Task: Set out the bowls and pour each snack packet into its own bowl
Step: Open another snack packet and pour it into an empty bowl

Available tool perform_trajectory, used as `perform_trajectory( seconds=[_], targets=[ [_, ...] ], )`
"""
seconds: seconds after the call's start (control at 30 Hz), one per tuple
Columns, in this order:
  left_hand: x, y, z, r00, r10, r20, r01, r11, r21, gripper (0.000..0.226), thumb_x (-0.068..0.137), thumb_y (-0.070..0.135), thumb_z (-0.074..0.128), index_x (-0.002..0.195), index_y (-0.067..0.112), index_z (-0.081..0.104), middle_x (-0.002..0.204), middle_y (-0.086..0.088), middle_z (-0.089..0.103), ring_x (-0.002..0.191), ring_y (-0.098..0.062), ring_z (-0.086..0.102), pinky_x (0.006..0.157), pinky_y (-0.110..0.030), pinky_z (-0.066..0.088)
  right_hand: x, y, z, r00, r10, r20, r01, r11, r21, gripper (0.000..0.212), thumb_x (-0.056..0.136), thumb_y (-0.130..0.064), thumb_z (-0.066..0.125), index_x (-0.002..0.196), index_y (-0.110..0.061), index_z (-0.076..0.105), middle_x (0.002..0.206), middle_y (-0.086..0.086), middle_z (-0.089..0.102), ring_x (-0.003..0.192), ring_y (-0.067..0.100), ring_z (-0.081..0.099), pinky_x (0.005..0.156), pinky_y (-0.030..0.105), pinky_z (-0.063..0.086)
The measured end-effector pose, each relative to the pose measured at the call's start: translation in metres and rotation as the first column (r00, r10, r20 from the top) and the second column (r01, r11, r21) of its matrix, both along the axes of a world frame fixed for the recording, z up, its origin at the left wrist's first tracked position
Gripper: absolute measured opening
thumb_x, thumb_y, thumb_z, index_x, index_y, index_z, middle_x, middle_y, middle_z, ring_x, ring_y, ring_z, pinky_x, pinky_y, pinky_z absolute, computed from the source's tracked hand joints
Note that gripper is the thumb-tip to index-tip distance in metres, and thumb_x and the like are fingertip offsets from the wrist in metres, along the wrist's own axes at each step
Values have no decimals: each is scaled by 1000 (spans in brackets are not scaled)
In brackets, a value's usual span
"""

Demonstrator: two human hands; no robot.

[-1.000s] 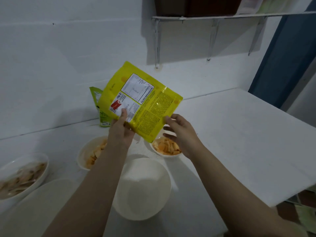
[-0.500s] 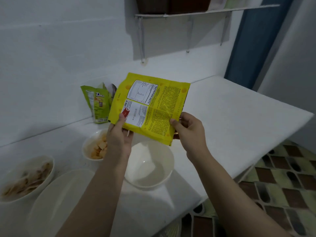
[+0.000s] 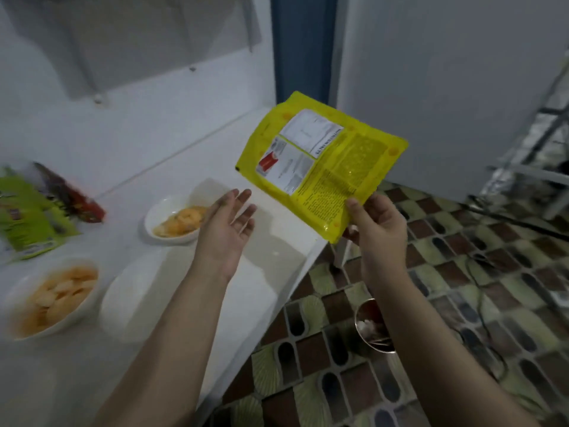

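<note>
The yellow packet (image 3: 321, 167) was up in the air, out past the right edge of the white counter (image 3: 277, 254) and over the tiled floor (image 3: 462, 272), its printed back facing the camera. The right hand (image 3: 380, 232) pinched it at its lower corner, thumb on the printed face and the other fingers behind. The left hand (image 3: 229, 224) hovered palm up over the counter, left of the packet, fingers straight and loosely spread, holding nothing. Whether the packet was open could not be made out. Left of the packet and lower, an empty white bowl (image 3: 138, 300) sat near the counter's front edge; a bowl of orange snacks (image 3: 50, 298) stood just beside it on its far side from the packet, and a smaller filled bowl (image 3: 175, 218) sat farther back. A green packet (image 3: 30, 217) and a red packet (image 3: 70, 195) lay at the far left of the counter. The step in hand looked like opening the yellow packet for the empty bowl. To do it well, the packet probably needed to come back over the counter, since anything spilled where it hung would land on the floor. The free hand should likely take the opposite top corner, tear slowly, then tip the mouth low and close over the empty bowl so the pieces slide rather than scatter.
</note>
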State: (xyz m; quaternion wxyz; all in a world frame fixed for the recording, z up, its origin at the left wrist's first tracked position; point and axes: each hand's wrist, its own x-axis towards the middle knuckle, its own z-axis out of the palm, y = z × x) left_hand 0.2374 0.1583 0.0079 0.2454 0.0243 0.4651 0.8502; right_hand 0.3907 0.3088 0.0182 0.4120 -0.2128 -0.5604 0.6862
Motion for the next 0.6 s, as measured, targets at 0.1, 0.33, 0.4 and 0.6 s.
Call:
perform_trajectory(
  seconds=[0.1,0.33,0.4,0.6],
  targets=[
    [20,52,-8,989,-147,22,147,989,-17,13,100,18,50,93,17,61,95,1,74,76,-14,67,67,-23,51,23,41,-14,987,-158,29,159,987,-22,9,98,-7,57,99,-6,66,75,-3,69,64,15,63,55,31,52],
    [65,164,-76,938,-326,114,344,914,-217,19,101,12,46,91,13,62,87,-4,72,73,-16,65,64,-25,49,77,145,-86,897,-366,247,390,919,-56,10,98,-10,57,101,-11,67,83,6,71,74,20,67,63,38,57],
    [77,186,-111,926,-338,170,375,881,-289,17,101,12,48,93,13,63,89,-5,72,73,-16,66,64,-25,50,94,169,-124,855,-379,354,434,897,-87,12,98,-8,57,103,-10,67,91,12,72,83,27,69,64,36,59],
    [106,217,-220,909,-283,307,401,797,-452,18,102,15,45,103,14,63,98,-3,73,85,-17,69,71,-28,49,129,204,-271,654,-275,704,500,856,-130,27,93,-20,58,80,-40,70,88,5,74,83,32,72,76,56,59]
  ],
)
